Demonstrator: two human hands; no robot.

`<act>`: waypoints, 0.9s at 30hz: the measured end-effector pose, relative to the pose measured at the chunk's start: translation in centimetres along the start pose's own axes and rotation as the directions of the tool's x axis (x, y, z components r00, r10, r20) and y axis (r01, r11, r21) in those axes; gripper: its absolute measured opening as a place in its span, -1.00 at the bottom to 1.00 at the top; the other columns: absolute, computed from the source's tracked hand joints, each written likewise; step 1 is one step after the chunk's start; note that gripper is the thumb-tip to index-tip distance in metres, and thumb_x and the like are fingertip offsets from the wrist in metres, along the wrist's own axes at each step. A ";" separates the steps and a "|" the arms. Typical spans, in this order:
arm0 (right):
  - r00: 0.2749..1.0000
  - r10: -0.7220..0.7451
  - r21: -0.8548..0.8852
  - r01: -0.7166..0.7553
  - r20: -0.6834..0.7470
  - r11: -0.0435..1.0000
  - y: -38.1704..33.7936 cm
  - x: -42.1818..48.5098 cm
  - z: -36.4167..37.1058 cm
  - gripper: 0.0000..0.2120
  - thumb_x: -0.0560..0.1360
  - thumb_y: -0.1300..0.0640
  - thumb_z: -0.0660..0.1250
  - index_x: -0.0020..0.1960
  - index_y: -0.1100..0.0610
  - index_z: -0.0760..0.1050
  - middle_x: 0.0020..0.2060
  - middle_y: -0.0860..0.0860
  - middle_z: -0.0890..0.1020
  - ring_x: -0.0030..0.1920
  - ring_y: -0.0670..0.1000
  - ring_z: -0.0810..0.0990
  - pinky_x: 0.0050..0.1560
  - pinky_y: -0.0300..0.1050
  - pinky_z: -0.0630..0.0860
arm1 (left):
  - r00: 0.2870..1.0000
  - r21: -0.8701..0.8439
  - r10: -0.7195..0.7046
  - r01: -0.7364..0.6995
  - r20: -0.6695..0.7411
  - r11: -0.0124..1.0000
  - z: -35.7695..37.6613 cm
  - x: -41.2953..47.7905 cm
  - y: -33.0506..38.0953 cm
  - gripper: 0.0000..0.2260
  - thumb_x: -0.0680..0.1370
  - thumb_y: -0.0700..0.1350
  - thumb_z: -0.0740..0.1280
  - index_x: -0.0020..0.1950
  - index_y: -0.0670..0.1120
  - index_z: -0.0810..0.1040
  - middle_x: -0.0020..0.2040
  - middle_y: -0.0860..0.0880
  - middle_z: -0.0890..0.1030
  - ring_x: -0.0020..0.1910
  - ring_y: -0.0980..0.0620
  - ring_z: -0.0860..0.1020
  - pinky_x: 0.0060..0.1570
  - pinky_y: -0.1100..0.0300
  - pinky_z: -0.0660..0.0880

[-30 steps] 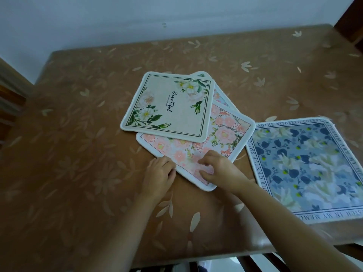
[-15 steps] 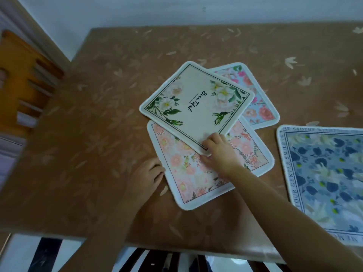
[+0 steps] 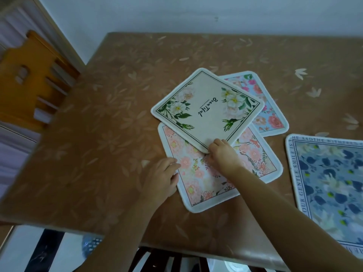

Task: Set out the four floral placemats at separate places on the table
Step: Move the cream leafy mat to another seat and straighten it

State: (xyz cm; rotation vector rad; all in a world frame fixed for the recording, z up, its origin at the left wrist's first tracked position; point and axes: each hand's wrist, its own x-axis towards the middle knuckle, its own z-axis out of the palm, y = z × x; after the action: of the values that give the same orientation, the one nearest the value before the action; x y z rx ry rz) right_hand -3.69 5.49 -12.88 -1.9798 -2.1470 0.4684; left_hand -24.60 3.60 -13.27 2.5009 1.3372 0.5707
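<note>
Placemats, four in all, lie on the brown table (image 3: 98, 144) with its pale leaf pattern. Three of them overlap in a loose pile about the middle of the table, somewhat toward the near edge. The cream placemat (image 3: 206, 108), printed with white flowers and the word "Beautiful", is on top and turned like a diamond. Under its near corner lies the pink placemat (image 3: 196, 177), which reaches closest to the near edge. Under its right side lies the light blue placemat (image 3: 271, 116) with pink roses, the farthest of the three. The fourth, a grey-blue placemat (image 3: 330, 183) with a border of lettering, lies flat by itself toward the right edge, apart from the pile and partly cut off by the frame.

The right hand (image 3: 222, 156) has its fingers curled over the near corner of the cream placemat and pinches it there, just above the pink one. The left hand (image 3: 161, 179) rests on the table with relaxed fingers, its fingertips touching the left edge of the pink placemat and holding nothing.

An orange wooden chair (image 3: 29, 81) stands beyond the left edge of the table.
</note>
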 end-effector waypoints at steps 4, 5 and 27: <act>1.000 0.023 0.199 -0.019 -0.018 0.980 -1.5 -1.2 0.4 -0.89 0.38 0.30 0.28 -0.15 0.35 0.52 -0.16 0.27 0.56 -0.12 0.20 0.51 -0.16 0.00 0.45 | 0.998 -0.055 -0.066 0.066 0.009 0.996 0.0 0.5 0.9 -0.72 0.39 -0.27 0.42 0.10 -0.20 0.56 0.07 -0.16 0.60 0.08 -0.13 0.55 0.07 0.03 0.48; 0.999 0.030 0.257 -0.023 -0.023 0.966 -1.9 -1.6 0.4 -0.90 0.36 0.30 0.31 -0.17 0.34 0.53 -0.19 0.26 0.57 -0.17 0.20 0.53 -0.20 -0.01 0.45 | 0.997 -0.053 -0.071 0.072 0.012 0.996 0.0 0.6 1.0 -0.70 0.40 -0.26 0.42 0.12 -0.20 0.54 0.09 -0.16 0.59 0.10 -0.14 0.54 0.08 0.02 0.46; 0.989 0.127 0.340 -0.096 -0.071 0.935 -15.6 -10.7 4.9 -0.85 0.35 0.27 0.42 -0.09 0.21 0.56 -0.09 0.14 0.54 -0.08 0.07 0.51 -0.04 -0.09 0.47 | 0.984 -0.195 0.103 -0.074 0.145 0.978 -7.7 -7.4 -9.4 -0.85 0.43 -0.34 0.33 -0.05 -0.19 0.61 -0.02 -0.13 0.62 -0.02 -0.10 0.57 -0.08 0.03 0.51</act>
State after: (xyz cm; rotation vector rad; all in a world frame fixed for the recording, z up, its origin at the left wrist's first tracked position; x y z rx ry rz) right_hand -18.95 -6.59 -11.17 -1.8931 -1.7666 0.6966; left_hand -38.67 2.83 -11.72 2.4041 1.0673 0.4865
